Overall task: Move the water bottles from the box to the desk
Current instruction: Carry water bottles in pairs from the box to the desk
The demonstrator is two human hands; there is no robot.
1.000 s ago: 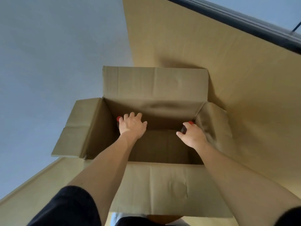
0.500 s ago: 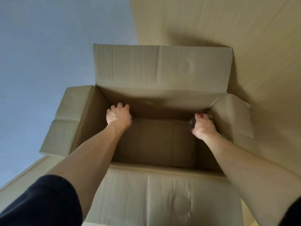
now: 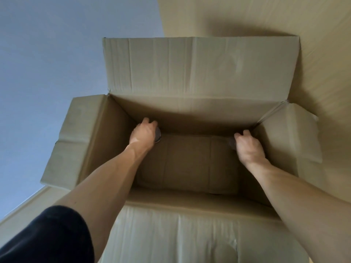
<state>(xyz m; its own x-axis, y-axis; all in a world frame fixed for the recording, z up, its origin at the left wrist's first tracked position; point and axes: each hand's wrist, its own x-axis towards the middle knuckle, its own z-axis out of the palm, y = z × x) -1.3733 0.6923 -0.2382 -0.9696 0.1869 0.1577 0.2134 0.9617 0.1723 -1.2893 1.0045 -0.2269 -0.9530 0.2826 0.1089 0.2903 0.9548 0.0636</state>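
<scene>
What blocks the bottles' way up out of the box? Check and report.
Nothing visible does. All four flaps of the box are folded outward, leaving the top open. The left hand and right hand are already on bottles in the far corners. The desk is not in view.

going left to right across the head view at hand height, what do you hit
left flap → left hand → bottle under it → bare box floor → right hand → right flap
</scene>
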